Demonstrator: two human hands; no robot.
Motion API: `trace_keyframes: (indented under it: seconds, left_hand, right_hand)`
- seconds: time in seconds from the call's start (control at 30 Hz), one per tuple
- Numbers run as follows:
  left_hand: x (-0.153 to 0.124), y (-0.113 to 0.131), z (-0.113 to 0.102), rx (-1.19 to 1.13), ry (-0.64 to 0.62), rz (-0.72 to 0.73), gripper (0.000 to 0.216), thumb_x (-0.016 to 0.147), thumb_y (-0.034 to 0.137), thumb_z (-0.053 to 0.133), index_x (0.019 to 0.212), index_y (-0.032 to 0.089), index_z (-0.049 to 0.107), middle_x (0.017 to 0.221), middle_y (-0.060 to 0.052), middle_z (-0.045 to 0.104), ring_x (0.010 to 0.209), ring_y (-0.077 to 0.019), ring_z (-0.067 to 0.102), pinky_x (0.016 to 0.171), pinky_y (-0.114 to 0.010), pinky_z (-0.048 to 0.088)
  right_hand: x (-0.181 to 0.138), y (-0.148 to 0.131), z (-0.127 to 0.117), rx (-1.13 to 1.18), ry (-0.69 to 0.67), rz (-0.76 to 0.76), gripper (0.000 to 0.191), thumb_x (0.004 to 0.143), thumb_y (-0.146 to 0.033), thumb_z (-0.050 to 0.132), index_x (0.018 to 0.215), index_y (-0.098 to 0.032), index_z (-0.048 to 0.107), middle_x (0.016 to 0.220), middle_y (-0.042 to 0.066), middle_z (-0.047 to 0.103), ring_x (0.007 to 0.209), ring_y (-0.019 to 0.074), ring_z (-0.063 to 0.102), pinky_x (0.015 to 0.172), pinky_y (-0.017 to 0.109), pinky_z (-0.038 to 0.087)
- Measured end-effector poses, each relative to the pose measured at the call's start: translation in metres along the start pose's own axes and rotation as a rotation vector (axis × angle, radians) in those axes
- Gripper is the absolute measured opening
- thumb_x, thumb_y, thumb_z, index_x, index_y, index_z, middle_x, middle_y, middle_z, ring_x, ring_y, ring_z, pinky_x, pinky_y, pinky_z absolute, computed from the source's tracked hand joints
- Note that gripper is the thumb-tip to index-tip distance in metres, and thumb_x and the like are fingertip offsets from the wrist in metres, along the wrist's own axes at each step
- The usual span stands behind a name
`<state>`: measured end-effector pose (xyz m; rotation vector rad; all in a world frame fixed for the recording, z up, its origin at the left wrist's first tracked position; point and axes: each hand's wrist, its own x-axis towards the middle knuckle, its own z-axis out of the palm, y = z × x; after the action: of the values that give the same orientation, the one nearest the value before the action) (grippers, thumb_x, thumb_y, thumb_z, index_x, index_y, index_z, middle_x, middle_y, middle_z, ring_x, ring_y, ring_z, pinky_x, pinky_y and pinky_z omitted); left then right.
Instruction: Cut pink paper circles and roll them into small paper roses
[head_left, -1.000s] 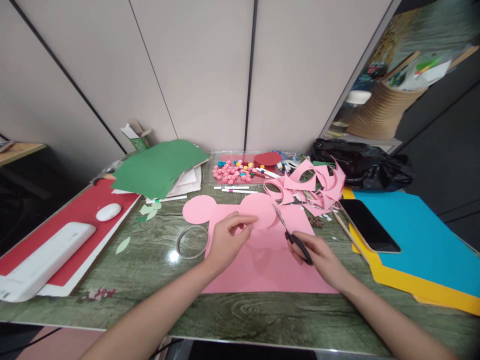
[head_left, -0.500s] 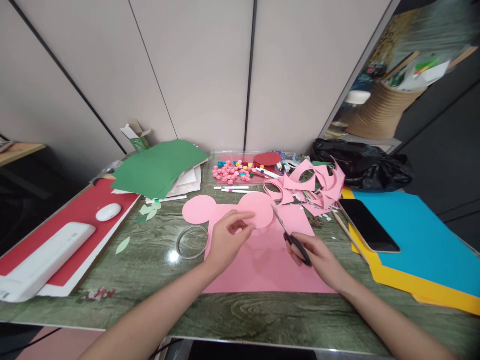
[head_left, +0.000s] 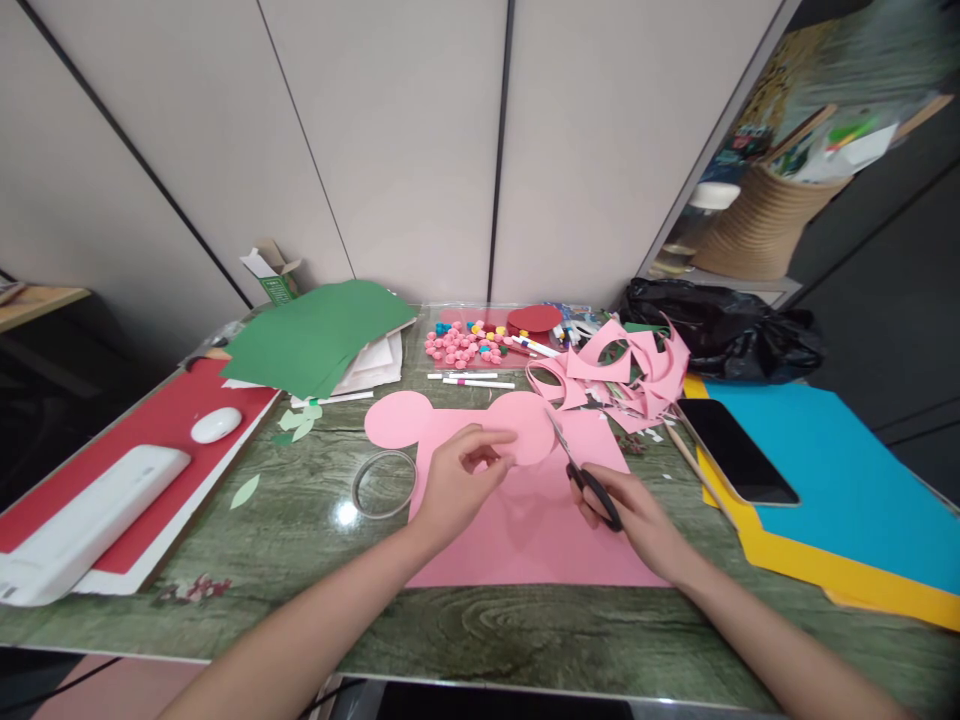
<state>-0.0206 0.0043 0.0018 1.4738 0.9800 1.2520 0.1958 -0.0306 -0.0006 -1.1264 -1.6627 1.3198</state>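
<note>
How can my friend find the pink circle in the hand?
On the green table, find the big pink paper sheet. Over its far part, the left hand pinches a pink paper circle. Unlike the other circle, at the sheet's far left corner, this one is held beside the scissors.

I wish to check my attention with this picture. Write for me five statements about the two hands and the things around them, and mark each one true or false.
1. The right hand holds scissors. True.
2. The left hand holds a phone. False: the left hand pinches a pink circle.
3. A white oval object lies on the red sheet. True.
4. The grey ring lies on the red sheet. False: it lies on the table.
5. The phone's screen is lit. False: it is dark.
</note>
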Motion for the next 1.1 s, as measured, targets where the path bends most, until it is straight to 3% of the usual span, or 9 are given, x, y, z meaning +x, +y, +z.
trace_keyframes:
  seconds: [0.7,1.1]
  left_hand:
    - [0.0002,0.0026,-0.0024,0.022,0.069,-0.005,0.02,0.076,0.016,0.06,0.093,0.018,0.07,0.097,-0.007,0.068,0.088,-0.0151,0.061,0.077,-0.026,0.049]
    - [-0.0007,-0.0005,0.0005,-0.026,0.081,-0.018,0.023,0.073,0.018,0.064,0.095,0.018,0.068,0.09,-0.005,0.064,0.073,-0.0107,0.057,0.069,-0.023,0.049]
  right_hand:
    - [0.0015,-0.0017,-0.0025,-0.034,0.002,0.022,0.029,0.091,-0.032,0.042,0.066,-0.019,0.045,0.054,-0.004,0.044,0.053,0.0109,0.039,0.054,0.025,0.028]
    - [-0.0007,-0.0015,0.0015,-0.002,0.002,0.028,0.03,0.091,-0.037,0.042,0.068,-0.018,0.047,0.055,-0.004,0.045,0.053,0.0111,0.039,0.053,0.025,0.028]
